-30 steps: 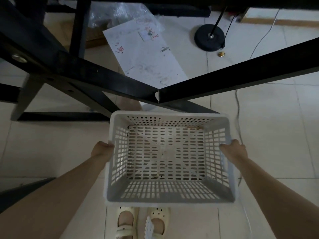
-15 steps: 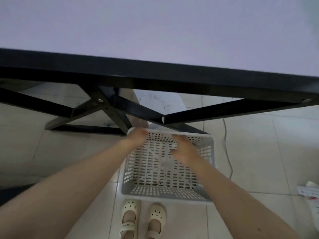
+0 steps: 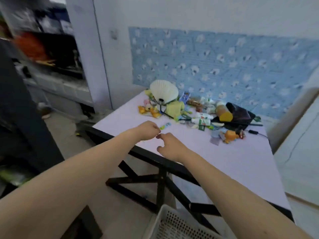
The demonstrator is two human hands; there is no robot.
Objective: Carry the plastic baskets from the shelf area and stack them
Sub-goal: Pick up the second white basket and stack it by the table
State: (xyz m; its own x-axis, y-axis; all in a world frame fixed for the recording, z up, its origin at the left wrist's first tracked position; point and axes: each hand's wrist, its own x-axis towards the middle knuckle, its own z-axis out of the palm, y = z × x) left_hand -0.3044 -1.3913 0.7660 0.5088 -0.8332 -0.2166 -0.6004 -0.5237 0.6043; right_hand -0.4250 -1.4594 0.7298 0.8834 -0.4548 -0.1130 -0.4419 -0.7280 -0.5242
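Wall: pale wall across the top of the frame, with a blue panel patterned with white shapes (image 3: 224,62) filling the upper right.
Table: pale lilac tabletop with a black edge and black crossed metal legs (image 3: 215,163), running from the centre to the lower right.
Shelf area: blurred dark shelving (image 3: 43,49) in the upper left; its contents cannot be made out beyond an orange smear.
Floor: light tiles (image 3: 120,213) at lower centre, under and beside the table.
Basket: white perforated plastic basket (image 3: 174,225) at the bottom edge, on the floor below the table's near edge, partly cut off; neither hand touches it.
Clutter: heap of small packets, bottles and toys at the table's far side, with a white scallop-shaped fan (image 3: 164,91) upright among them and a black bag (image 3: 240,114) to its right.
Left hand: left hand (image 3: 148,132) over the table's near edge, fingers curled in, holding nothing visible.
Right hand: right hand (image 3: 170,146) just beside it, fingers loosely curled, empty; the two hands' fingertips nearly meet.
Small item: green-and-blue strip (image 3: 165,126) lying on the table just beyond the left hand.
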